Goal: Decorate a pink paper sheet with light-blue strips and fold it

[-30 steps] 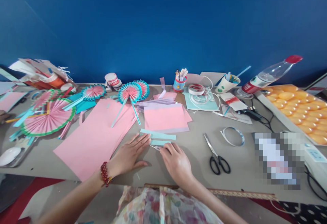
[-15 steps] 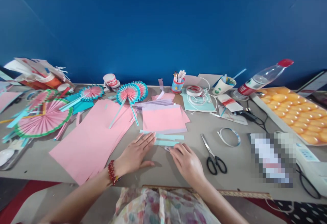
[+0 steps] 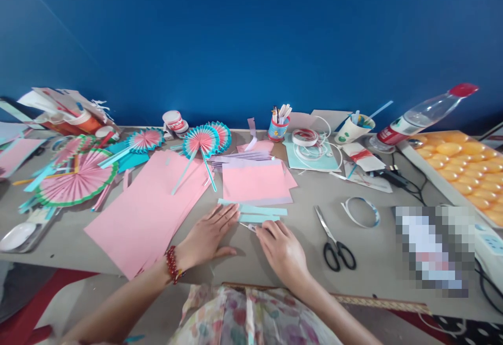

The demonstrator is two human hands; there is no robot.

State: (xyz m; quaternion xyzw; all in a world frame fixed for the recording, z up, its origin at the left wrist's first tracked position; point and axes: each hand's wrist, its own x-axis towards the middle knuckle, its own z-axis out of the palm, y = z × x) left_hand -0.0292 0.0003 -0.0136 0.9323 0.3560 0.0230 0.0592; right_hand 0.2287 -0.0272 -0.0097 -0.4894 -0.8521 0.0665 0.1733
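Observation:
Light blue paper strips [image 3: 264,211] lie side by side on the grey table in front of me. My left hand [image 3: 210,232], with a red beaded bracelet at the wrist, rests flat over their left ends, fingers stretched out. Close by, my right hand [image 3: 282,250] is closed around a slim pointed tool [image 3: 251,227]. Its thin tip points left, just below the lower strip; my fingers hide the rest, so its kind is unclear. Behind the strips lies a pink paper sheet [image 3: 255,182] on lilac paper. Black-handled scissors [image 3: 334,243] lie right of my right hand.
Large pink sheets [image 3: 145,208] spread to the left, with pleated paper fans [image 3: 200,140] behind and a pink-green fan [image 3: 74,177] further left. A tape roll [image 3: 304,138], pen cup [image 3: 278,127], leaning bottle [image 3: 420,119] and white ring-shaped band [image 3: 361,213] stand or lie rightward.
The view has shifted slightly, so the table things appear further right. My right hand has moved a little left, and more of the tool's thin tip shows. My left hand stays on the strips.

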